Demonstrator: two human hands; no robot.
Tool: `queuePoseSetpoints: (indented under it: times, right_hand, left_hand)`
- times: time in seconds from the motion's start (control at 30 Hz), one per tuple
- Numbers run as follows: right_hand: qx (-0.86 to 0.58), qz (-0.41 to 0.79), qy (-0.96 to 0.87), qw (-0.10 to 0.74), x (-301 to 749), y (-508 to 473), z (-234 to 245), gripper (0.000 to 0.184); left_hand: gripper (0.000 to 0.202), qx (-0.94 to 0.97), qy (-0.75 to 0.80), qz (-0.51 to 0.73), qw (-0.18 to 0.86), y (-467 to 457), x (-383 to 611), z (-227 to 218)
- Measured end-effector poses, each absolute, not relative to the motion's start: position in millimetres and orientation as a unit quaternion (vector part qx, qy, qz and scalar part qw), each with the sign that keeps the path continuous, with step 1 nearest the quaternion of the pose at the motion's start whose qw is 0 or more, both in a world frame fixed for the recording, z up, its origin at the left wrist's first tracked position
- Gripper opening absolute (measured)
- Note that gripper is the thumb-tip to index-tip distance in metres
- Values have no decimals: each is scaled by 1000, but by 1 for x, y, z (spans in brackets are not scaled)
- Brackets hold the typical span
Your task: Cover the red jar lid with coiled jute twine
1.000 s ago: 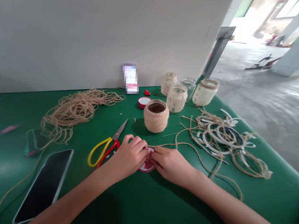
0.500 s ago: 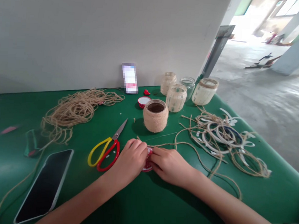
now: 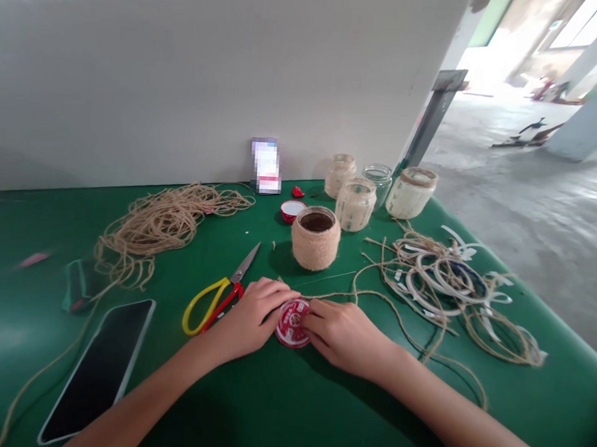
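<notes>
A flat red round spool [image 3: 293, 323] with white print and a centre hole lies between my two hands, low over the green table. My left hand [image 3: 258, 318] grips its left and upper edge, the fingers curved along the rim and the thumb at the side. From the right, my right hand [image 3: 340, 332] pinches the other edge, its fingertips reaching over the printed face. A thin, pale strand [image 3: 325, 278] stretches over the table just beyond the hands. Scissors [image 3: 224, 300] with one yellow and one red handle lie beside my left wrist, partly covered by it.
Behind the hands stands a twine-wrapped jar [image 3: 316, 244], with a red-rimmed lid [image 3: 293, 210] and several glass jars [image 3: 355, 206] beyond. Loose twine [image 3: 153, 222] heaps at left, near a dark phone [image 3: 100, 373]. Tangled twine and white rings [image 3: 440, 281] lie right.
My left hand has shifted left and opened out on the spool, so more of its red face shows. The view has tilted up slightly. My right hand keeps its hold.
</notes>
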State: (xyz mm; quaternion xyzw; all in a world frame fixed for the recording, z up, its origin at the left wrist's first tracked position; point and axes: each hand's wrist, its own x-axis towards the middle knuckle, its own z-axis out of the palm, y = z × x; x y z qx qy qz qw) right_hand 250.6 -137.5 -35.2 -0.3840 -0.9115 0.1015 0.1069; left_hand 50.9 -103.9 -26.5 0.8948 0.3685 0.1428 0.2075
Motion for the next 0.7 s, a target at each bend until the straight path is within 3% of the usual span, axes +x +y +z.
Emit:
queuePoseSetpoints:
  times: [0.17,0.53,0.7]
  right_hand:
    - [-386,101,-910,109,251,-137,-35,16]
    - [-469,76,-873,111,252,-135,-36,15]
    - [-473,91,-868,118,253,-134,-37,17]
  left_hand:
    - [57,924,313,67,209,-104,40,-22]
    - [49,865,499,45,-24,-135,67,-37]
    - [50,844,532,40,-58,-134,76,-37]
